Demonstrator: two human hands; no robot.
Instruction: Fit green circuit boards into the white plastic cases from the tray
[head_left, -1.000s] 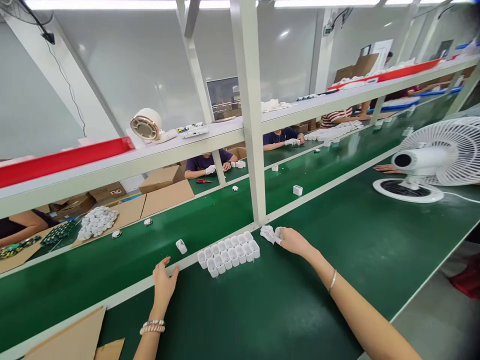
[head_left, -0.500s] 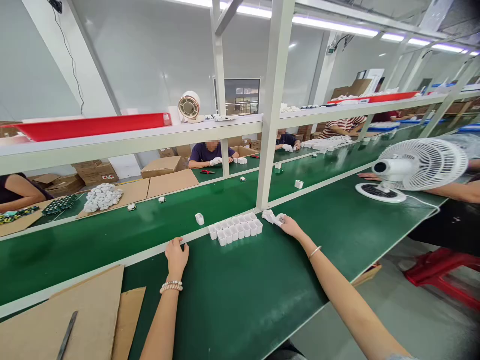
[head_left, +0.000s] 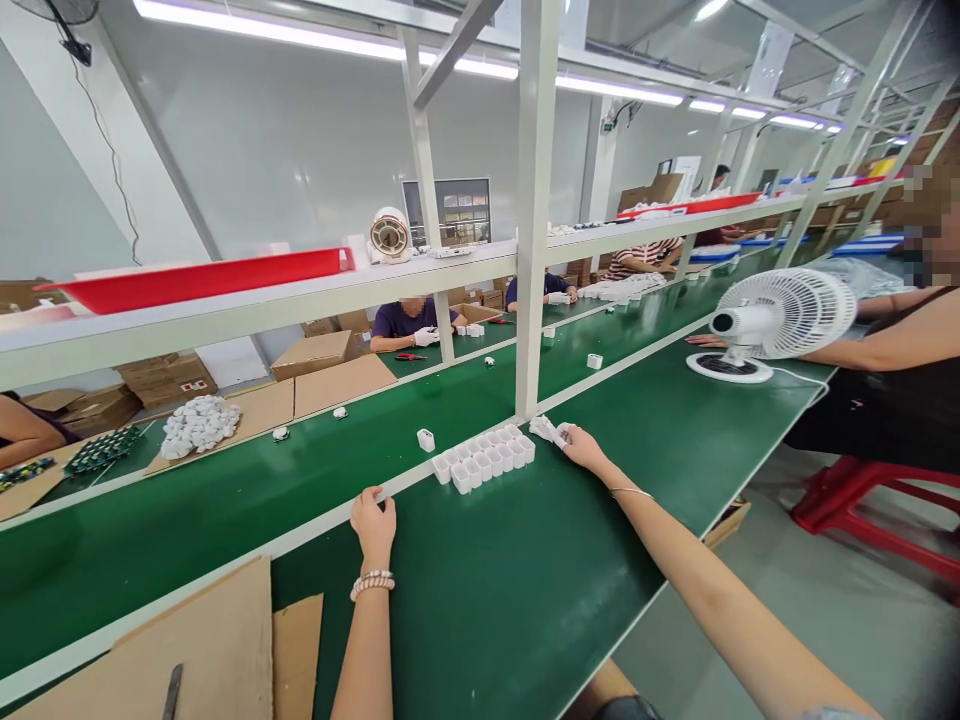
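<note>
My left hand (head_left: 373,528) rests at the pale strip along the near edge of the green belt. Its thumb and bent fingers are apart, with nothing seen in them. My right hand (head_left: 585,448) is closed on a crumpled white glove (head_left: 546,430), which lies beside the foot of the shelf post. Between my hands, a block of white cup-like housings (head_left: 487,462) stands in rows on the green table, open tops up. On the belt just behind them is a single white housing (head_left: 426,440). My right hand is a little to the right of the rows.
A shelf post (head_left: 529,300) rises behind the housings. At right stands a white fan (head_left: 780,320) near a co-worker's arm (head_left: 870,350). Cardboard (head_left: 202,650) bearing a dark blade-like strip (head_left: 173,690) lies at left. A white pile (head_left: 201,425) sits across the belt (head_left: 247,500).
My view has turned a little to the right and upward. The single housing and small white pieces on the belt have shifted rightward. Both hands keep nearly the same places and poses.
</note>
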